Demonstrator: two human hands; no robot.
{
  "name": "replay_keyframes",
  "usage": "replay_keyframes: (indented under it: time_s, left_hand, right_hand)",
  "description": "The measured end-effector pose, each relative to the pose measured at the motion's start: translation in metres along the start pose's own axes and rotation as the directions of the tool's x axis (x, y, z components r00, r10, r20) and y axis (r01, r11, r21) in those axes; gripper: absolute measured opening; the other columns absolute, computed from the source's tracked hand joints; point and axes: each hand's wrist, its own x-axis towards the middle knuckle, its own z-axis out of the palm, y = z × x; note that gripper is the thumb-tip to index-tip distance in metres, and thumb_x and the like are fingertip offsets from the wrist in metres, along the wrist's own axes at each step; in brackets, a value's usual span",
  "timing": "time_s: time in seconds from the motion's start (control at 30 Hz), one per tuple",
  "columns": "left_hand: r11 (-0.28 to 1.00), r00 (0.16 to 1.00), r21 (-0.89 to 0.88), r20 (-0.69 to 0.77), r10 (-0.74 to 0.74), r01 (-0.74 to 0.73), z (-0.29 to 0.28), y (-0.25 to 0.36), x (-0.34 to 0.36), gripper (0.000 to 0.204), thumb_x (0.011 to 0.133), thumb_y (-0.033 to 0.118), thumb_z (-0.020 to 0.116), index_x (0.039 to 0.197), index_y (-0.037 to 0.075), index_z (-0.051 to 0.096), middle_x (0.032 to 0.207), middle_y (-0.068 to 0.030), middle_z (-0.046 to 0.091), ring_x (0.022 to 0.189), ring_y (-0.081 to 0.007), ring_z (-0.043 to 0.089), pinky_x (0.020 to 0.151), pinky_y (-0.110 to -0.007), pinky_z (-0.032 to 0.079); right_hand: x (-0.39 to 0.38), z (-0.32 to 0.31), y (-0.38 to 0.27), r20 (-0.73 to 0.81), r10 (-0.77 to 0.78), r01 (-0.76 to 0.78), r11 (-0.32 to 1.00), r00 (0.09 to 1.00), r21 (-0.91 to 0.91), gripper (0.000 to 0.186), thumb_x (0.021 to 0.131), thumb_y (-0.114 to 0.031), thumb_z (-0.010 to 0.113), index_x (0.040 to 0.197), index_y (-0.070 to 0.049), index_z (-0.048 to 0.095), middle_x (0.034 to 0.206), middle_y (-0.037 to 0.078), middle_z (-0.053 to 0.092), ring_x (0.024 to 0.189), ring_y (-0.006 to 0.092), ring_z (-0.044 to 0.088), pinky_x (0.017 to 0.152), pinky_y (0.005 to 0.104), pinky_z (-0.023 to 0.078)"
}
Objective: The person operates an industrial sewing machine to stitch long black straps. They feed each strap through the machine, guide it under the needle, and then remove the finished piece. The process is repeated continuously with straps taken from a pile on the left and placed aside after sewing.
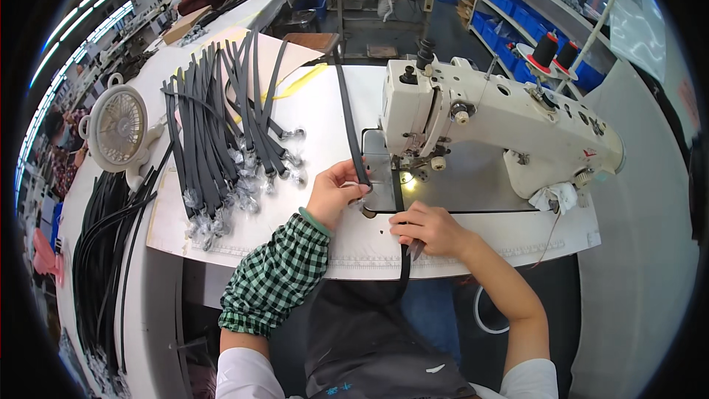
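- Nearest the camera, a dark apron [369,340] covers the person's lap, with a green checked sleeve cover [275,275] on the left forearm.
- A long black strap [353,133] runs across the white table [458,240] toward the sewing machine [487,114], passes by the needle, and hangs off the table's near edge in front of the machine.
- The left hand [334,193], just left of the machine's needle plate, has its fingers pinched together on the strap.
- The right hand [430,227], in front of the machine's bed, has its fingers closed on the strap at the table edge.
- Left of the machine, a pile of black straps [214,133] with plastic-wrapped metal ends is spread on the table.
- Farther left of the machine stands a small white fan [118,129].
- Behind the machine's arm stand two dark thread spools [555,52].
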Motion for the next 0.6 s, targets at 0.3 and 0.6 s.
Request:
replay_keyframes:
  time_s: [0.3,0.6]
  left_hand:
    - [0.993,0.996,-0.113,-0.091,0.012,-0.022,-0.007,0.006,-0.003,0.039,0.077,-0.007,0.052,0.115,-0.003,0.048,0.097,-0.0074,0.059,0.083,-0.0102,0.056,0.075,-0.021,0.044]
    - [0.88,0.872,-0.283,-0.425,0.242,-0.382,-0.098,0.072,0.001,0.04,0.078,-0.003,0.052,0.117,-0.001,0.043,0.097,-0.0119,0.058,0.082,-0.0155,0.055,0.075,-0.025,0.045]
  right_hand:
    - [-0.001,0.007,0.004,-0.049,-0.027,0.027,1.0,0.998,-0.016,0.014,0.067,-0.011,0.066,0.079,-0.009,0.059,0.09,-0.001,0.058,0.074,0.0168,0.052,0.058,0.0281,0.047]
    - [0.005,-0.002,-0.008,-0.016,0.046,-0.047,0.997,0.999,-0.055,0.014,0.068,-0.012,0.065,0.081,-0.011,0.061,0.09,-0.002,0.059,0.073,0.0174,0.052,0.058,0.0291,0.046]
